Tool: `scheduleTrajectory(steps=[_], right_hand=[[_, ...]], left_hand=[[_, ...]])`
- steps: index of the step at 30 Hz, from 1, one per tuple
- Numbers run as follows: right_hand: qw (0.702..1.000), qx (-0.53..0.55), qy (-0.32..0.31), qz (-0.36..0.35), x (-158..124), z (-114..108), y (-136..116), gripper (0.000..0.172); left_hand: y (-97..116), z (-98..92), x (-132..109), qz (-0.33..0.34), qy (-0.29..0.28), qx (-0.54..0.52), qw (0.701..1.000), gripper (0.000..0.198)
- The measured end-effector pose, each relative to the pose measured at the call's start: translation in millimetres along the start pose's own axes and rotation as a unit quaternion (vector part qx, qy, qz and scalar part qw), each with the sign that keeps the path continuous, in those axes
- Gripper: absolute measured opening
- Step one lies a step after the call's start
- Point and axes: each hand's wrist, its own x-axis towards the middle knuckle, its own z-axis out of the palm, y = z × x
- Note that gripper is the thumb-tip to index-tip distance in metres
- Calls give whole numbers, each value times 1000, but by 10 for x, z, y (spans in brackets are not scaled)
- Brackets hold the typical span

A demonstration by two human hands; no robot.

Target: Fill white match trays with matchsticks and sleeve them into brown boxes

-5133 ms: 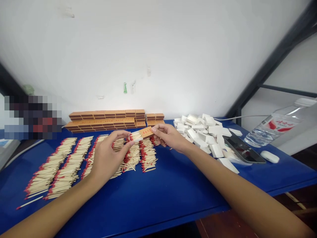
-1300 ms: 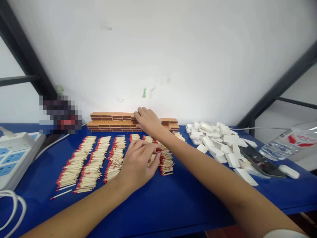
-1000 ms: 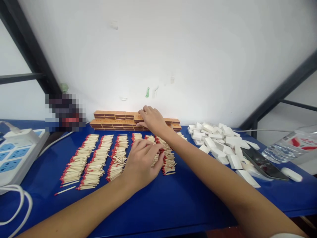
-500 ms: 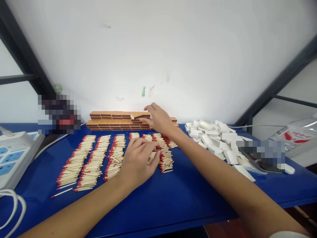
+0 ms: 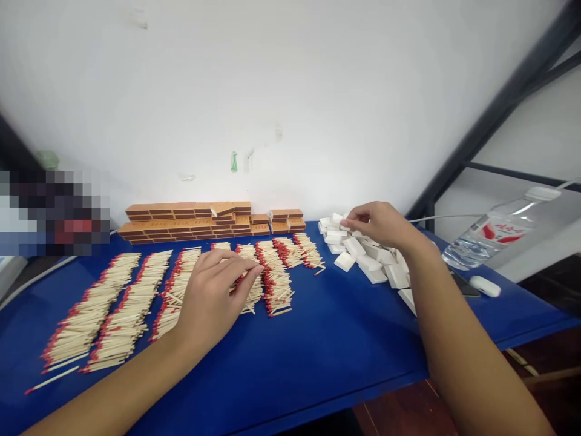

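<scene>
My left hand point(image 5: 218, 293) is above the middle rows of red-tipped matches point(image 5: 276, 275), fingers bent and thumb against the index finger. Whatever it may hold is too small or hidden to make out. Over on the right, my right hand point(image 5: 376, 225) reaches into a heap of white matchbox trays point(image 5: 370, 266), its thumb and fingertips closed on one white tray point(image 5: 338, 221) at the top left of the heap. Brown matchboxes point(image 5: 190, 224) are stacked along the wall, with one lying tilted point(image 5: 221, 209) on top.
More match rows point(image 5: 122, 321) lie on the blue table point(image 5: 308, 363), with a single match point(image 5: 52, 380) at the left. A water bottle point(image 5: 502, 227), a white case point(image 5: 485, 286) and a partly covered phone point(image 5: 465, 284) are at the right. A white cable runs along the left.
My right hand has left the matchbox stack and moved right to the white trays. A tilted matchbox stays on the stack. My left hand remains over the matches while the view has turned right.
</scene>
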Motion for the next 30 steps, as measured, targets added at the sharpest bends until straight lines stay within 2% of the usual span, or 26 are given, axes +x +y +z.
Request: scheduleTrajectory(steps=[3, 7, 9, 12, 14, 16, 18, 19, 21, 24, 27, 30], right_hand=[[997, -38, -57, 38, -22, -73, 77, 31], [985, -86, -123, 84, -31, -9, 51, 40], [978, -102, -152, 97, -33, 35, 13, 36], [976, -114, -157, 102, -39, 50, -30, 22], [979, -107, -145, 93, -52, 20, -68, 19], [990, -69, -112, 54, -84, -18, -159, 21], [997, 10, -76, -19, -145, -27, -336, 21], [993, 59, -77, -63, -187, -10, -456, 20], [972, 148, -111, -145, -290, 70, -733, 17], [931, 192, -160, -265, -453, 257, -1113, 9], [915, 190, -170, -314, -570, 407, -1304, 13], [917, 177, -164, -319, -613, 456, -1316, 14]], left_hand=[[63, -4, 7, 9, -5, -5, 1000, 7], [109, 5, 30, 0, -1, -5, 1000, 8], [112, 8, 43, -1, -1, -6, 1000, 7], [104, 6, 54, -4, 0, -4, 1000, 6], [96, 3, 52, -6, -1, -3, 1000, 6], [90, 3, 43, -10, -5, -2, 1000, 7], [85, 7, 29, -10, -16, 0, 1000, 5], [84, 10, 21, -8, -23, 2, 1000, 7], [87, 16, 7, 3, -43, 5, 999, 22], [102, 19, -3, 24, -71, 6, 997, 44], [112, 16, -4, 30, -83, 1, 996, 38], [103, 16, -3, 24, -100, -13, 995, 23]])
